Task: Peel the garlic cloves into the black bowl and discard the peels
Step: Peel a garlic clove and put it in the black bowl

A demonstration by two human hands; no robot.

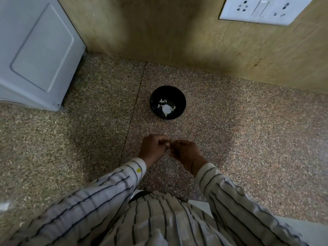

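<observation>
The black bowl (167, 102) stands upright on the speckled stone worktop (248, 139), near the wooden back wall (159, 32). It contains several pale peeled garlic cloves (161, 101), lying loose on the bottom around a bright glare spot. Both hands are on the near side of the bowl, well apart from it and raised above the worktop. The left hand (153, 149) and the right hand (186, 151) meet at the fingertips, fingers curled, pinching a small pale item (168, 144) between them; it is too small to identify with certainty. A white appliance (35, 50) stands to the left of the bowl, against the wall. A socket plate (262, 9) is mounted on the wall above and to the right of the bowl.
</observation>
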